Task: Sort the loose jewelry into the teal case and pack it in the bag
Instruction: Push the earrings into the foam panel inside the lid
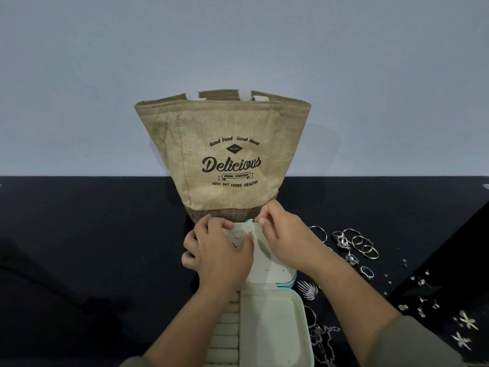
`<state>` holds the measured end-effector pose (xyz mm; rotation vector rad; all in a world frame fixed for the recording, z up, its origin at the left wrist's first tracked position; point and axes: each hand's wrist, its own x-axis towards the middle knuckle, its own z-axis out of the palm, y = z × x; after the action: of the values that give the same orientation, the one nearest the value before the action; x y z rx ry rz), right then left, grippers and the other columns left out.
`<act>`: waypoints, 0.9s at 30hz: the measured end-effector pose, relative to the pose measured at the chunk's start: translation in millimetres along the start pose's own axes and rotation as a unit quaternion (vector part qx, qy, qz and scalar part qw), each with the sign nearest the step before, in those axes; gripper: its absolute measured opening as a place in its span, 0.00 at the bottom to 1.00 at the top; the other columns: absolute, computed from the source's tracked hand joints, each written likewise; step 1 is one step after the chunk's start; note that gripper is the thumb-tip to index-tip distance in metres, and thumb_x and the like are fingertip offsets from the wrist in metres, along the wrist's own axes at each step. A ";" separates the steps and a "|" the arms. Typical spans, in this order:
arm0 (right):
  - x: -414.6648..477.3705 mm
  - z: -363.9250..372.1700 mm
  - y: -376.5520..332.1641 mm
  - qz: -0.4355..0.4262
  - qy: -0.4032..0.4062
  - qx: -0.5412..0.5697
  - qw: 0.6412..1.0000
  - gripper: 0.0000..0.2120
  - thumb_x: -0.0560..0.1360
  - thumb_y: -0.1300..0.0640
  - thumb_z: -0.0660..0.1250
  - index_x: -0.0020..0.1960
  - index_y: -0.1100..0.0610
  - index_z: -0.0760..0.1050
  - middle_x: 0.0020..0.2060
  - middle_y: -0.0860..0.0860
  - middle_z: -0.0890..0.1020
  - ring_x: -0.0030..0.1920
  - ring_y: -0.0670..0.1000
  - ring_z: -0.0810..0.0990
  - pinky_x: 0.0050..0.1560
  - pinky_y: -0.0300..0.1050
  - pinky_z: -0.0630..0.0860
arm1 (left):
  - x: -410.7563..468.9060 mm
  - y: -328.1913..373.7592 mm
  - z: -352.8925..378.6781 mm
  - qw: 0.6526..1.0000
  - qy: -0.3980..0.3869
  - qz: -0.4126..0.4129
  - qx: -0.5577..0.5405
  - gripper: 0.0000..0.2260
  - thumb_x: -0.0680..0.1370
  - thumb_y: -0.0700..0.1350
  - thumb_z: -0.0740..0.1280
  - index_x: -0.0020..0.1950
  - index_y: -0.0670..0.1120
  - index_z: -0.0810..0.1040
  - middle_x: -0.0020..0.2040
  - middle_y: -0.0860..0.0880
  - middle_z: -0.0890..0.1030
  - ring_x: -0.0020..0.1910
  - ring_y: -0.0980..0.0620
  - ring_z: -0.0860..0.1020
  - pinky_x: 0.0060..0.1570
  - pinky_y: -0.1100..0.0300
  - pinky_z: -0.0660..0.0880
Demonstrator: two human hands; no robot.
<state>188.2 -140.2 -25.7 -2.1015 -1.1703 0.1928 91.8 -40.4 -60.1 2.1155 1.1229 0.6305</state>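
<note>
The teal case (pixel 267 324) lies open in front of me, cream lined, with ring rolls on its left side. Its lid panel (pixel 272 263) stands up and carries a heart-shaped stud (pixel 237 233) and smaller studs. My left hand (pixel 219 252) grips the panel's left edge, fingers curled round it. At the panel's top edge, my right hand (pixel 283 231) pinches something small; I cannot make out what. The jute bag (pixel 225 152) printed "Delicious" stands open just behind the case.
Loose silver jewelry lies on the black table to the right: rings and bangles (pixel 354 245), a leaf brooch (pixel 308 290), a chain (pixel 321 343), small studs (pixel 423 292) and flower pieces (pixel 465 329). A grey wall rises behind the table.
</note>
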 end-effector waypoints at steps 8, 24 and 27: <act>1.0 -2.1 -1.3 0.007 0.008 -0.003 1.000 0.03 0.81 0.54 0.57 0.50 0.51 0.69 0.44 0.48 0.80 0.39 0.44 0.75 0.37 0.35 0.70 | 24.7 -11.1 -22.1 0.993 -0.115 0.034 -0.016 0.19 0.75 0.56 0.68 0.65 0.60 0.70 0.58 0.60 0.75 0.63 0.54 0.70 0.60 0.54 0.54; -15.7 -22.4 -33.2 0.046 0.059 0.031 0.997 0.04 0.79 0.53 0.62 0.46 0.48 0.73 0.41 0.44 0.81 0.41 0.41 0.77 0.38 0.32 0.72 | 8.6 -13.7 -43.1 0.971 -0.020 0.226 -0.081 0.16 0.68 0.55 0.77 0.50 0.56 0.75 0.48 0.60 0.74 0.49 0.61 0.74 0.52 0.59 0.73; -18.8 -26.7 -42.4 0.068 0.053 0.028 0.996 0.04 0.79 0.53 0.63 0.45 0.48 0.74 0.42 0.44 0.81 0.41 0.43 0.78 0.38 0.33 0.73 | 2.5 -16.2 -47.0 0.966 -0.010 0.243 -0.092 0.16 0.68 0.54 0.77 0.49 0.54 0.75 0.47 0.59 0.75 0.48 0.60 0.74 0.49 0.59 0.75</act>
<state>160.2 -154.6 17.5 -2.1159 -0.9502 0.1735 53.1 -16.5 -40.1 2.2331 0.5011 0.8964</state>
